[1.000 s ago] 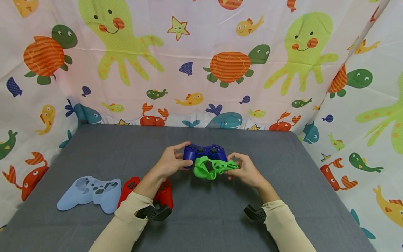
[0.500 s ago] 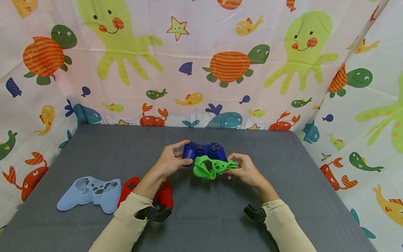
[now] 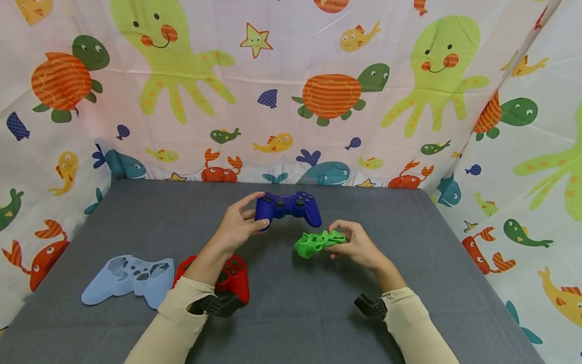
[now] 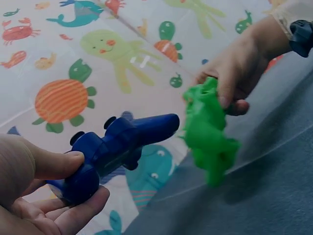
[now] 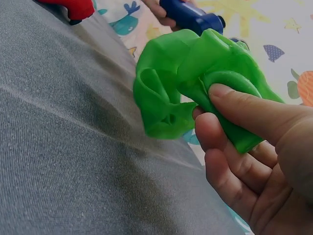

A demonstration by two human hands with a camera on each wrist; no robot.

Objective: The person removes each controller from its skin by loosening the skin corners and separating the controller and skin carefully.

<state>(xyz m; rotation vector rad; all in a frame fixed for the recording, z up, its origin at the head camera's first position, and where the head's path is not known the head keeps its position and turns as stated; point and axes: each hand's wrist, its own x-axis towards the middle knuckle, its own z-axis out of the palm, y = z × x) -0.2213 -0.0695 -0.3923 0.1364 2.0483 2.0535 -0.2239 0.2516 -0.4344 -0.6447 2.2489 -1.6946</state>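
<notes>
My left hand (image 3: 238,225) grips a dark blue game controller (image 3: 288,206) by its left handle, thumb on the near side, holding it above the table. The controller's right handle (image 4: 161,125) sticks out free toward the other hand. My right hand (image 3: 356,245) pinches a crumpled green silicone controller cover (image 3: 316,243) between thumb and fingers. In the right wrist view the soft cover (image 5: 164,88) is folded, with its openings showing. Cover and controller are apart, the cover nearer to me and to the right.
A red controller (image 3: 238,280) lies on the grey table (image 3: 318,323), partly hidden under my left forearm. Beside it on the left is a light blue controller cover (image 3: 125,280). A curtain (image 3: 282,60) with sea animals stands behind and at the sides.
My left hand has drawn the blue controller up and left, away from the green cover. The cover, once around or against its lower edge, now hangs separate from my nearly still right hand.
</notes>
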